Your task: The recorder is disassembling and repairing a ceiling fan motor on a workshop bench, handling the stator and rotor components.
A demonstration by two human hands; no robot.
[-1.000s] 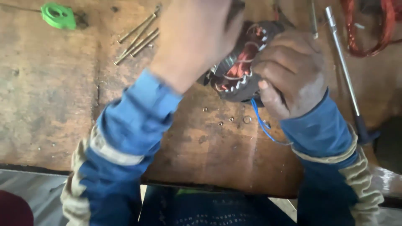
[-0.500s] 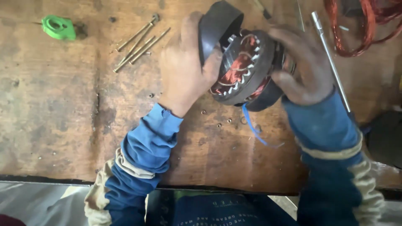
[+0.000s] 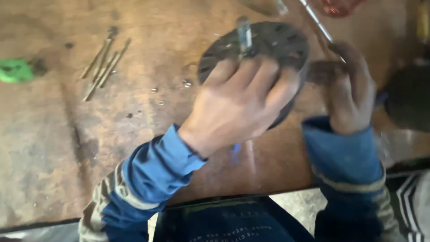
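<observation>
The left hand [image 3: 237, 105] lies spread over the near face of a dark round motor [image 3: 260, 62], fingers wrapped around its edge, holding it up above the worn wooden counter [image 3: 58, 148]. The disc is tilted with its flat slotted face turned up and toward the viewer, and a short metal shaft [image 3: 244, 33] sticks out of its middle, pointing up and away. The right hand [image 3: 351, 92] presses against the motor's right rim; the picture is blurred there, so I cannot tell how its grip closes. Below the motor a bit of blue wire [image 3: 236, 151] shows. Small washers [image 3: 172, 92] lie scattered on the counter left of the hands. Further off to the left a bundle of long bolts [image 3: 104, 62] lies slanted, and a green tool [image 3: 15, 71] sits near the left edge. A thin metal rod [image 3: 320, 27] runs diagonally behind the motor at the far side.
</observation>
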